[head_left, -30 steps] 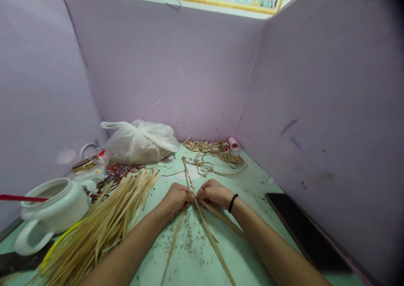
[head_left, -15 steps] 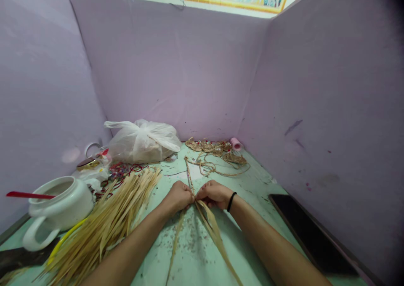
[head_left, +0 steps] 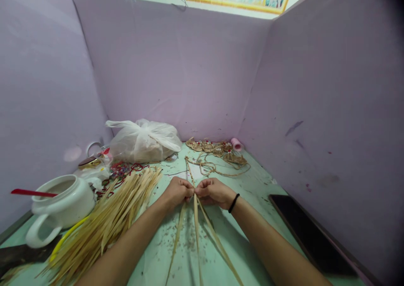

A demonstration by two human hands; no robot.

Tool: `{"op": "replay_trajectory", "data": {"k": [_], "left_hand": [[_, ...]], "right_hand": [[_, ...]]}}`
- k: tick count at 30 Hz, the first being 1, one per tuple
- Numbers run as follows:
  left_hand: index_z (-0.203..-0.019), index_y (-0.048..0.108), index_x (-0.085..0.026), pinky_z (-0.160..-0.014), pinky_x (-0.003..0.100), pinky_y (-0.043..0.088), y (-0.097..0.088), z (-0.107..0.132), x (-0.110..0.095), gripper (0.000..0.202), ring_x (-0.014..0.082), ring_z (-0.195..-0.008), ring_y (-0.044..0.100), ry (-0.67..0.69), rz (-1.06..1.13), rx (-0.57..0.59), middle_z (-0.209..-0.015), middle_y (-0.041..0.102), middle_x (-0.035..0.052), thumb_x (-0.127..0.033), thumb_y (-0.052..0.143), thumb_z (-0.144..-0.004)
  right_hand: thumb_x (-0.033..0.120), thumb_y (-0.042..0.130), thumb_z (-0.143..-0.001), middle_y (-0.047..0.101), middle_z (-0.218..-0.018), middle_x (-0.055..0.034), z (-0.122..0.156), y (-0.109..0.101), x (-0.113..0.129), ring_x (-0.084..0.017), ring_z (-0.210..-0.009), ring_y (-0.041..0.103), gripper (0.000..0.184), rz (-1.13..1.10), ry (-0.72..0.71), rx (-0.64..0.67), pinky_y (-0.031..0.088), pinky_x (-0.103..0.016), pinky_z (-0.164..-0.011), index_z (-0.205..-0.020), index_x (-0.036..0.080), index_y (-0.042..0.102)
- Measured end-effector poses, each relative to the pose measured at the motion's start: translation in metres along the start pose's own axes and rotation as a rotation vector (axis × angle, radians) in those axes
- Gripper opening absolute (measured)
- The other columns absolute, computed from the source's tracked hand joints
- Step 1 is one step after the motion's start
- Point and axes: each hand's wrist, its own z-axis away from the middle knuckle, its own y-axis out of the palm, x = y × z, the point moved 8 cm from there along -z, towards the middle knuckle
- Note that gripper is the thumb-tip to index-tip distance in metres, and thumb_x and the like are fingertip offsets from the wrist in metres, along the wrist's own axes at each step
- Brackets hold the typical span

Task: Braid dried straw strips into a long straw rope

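A thin straw braid (head_left: 190,171) runs away from me up the middle of the green table. At its near end my left hand (head_left: 179,191) and my right hand (head_left: 214,192) meet, both pinching the straw strands. Three loose straw strands (head_left: 196,231) fan out from between the fingers toward me, one on the left, one in the middle, one on the right. A black band (head_left: 233,203) circles my right wrist. To the left of my left arm lies a bundle of flat dry straw (head_left: 120,210); the fingertips partly hide the pinched spot.
A white pot (head_left: 66,202) with a red-handled tool stands at the left. Behind it are a jar lid, beads and a white plastic bag (head_left: 145,141). At the back lie braided straw pieces (head_left: 217,147) and a pink thread spool (head_left: 236,144). A dark phone-like slab (head_left: 311,235) lies right.
My hands have shifted slightly at the braid's near end. The right-hand strands, together before, are now spread, with one hanging in the middle.
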Motion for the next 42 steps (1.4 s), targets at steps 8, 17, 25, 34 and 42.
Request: {"op": "replay_trajectory", "data": {"k": [8, 17, 25, 34, 42], "left_hand": [[-0.047, 0.054, -0.011, -0.040, 0.019, 0.019, 0.003, -0.004, 0.004, 0.011, 0.0040, -0.037, 0.030, 0.062, -0.027, 0.032, -0.038, 0.042, -0.0022, -0.020, 0.051, -0.051], [-0.055, 0.057, -0.012, -0.035, 0.018, 0.016, 0.004, 0.003, 0.005, 0.011, 0.0032, -0.030, 0.027, -0.064, -0.091, 0.224, -0.039, 0.041, -0.0050, -0.021, 0.053, -0.052], [-0.048, 0.056, -0.011, -0.036, 0.019, 0.016, -0.003, 0.001, 0.003, 0.006, 0.0039, -0.032, 0.025, -0.045, -0.176, 0.128, -0.032, 0.036, -0.0059, -0.013, 0.051, -0.047], [-0.048, 0.054, -0.012, -0.037, 0.019, 0.019, -0.004, 0.003, 0.001, 0.005, 0.0052, -0.035, 0.029, -0.022, -0.293, 0.160, -0.036, 0.038, -0.0048, -0.015, 0.051, -0.049], [-0.051, 0.055, -0.012, -0.039, 0.021, 0.023, -0.018, 0.013, -0.010, 0.009, 0.0079, -0.037, 0.034, -0.144, -0.552, 0.016, -0.039, 0.042, -0.0019, -0.020, 0.052, -0.055]], "right_hand": [[0.012, 0.056, -0.069, 0.040, -0.044, 0.0056, 0.001, 0.021, -0.020, -0.001, -0.033, 0.032, 0.013, -0.192, 0.156, 0.260, 0.024, -0.011, -0.031, -0.059, 0.012, 0.046], [0.011, 0.055, -0.063, 0.047, -0.039, 0.0055, -0.008, 0.009, -0.024, -0.001, -0.027, 0.026, 0.012, -0.064, 0.048, -0.004, 0.011, -0.016, -0.028, -0.054, 0.013, 0.047], [0.009, 0.050, -0.059, 0.052, -0.044, 0.0022, -0.006, 0.013, -0.023, -0.001, -0.029, 0.026, 0.004, -0.108, 0.065, 0.040, 0.010, -0.015, -0.030, -0.056, 0.012, 0.049], [0.013, 0.051, -0.055, 0.044, -0.037, 0.0049, -0.008, 0.009, -0.021, -0.001, -0.028, 0.023, 0.008, 0.042, -0.015, -0.015, 0.010, -0.018, -0.030, -0.048, 0.013, 0.048], [0.016, 0.052, -0.055, 0.039, -0.034, 0.0066, -0.010, 0.015, -0.022, -0.001, -0.028, 0.020, 0.008, 0.037, -0.027, 0.050, 0.007, -0.018, -0.031, -0.048, 0.014, 0.047]]}}
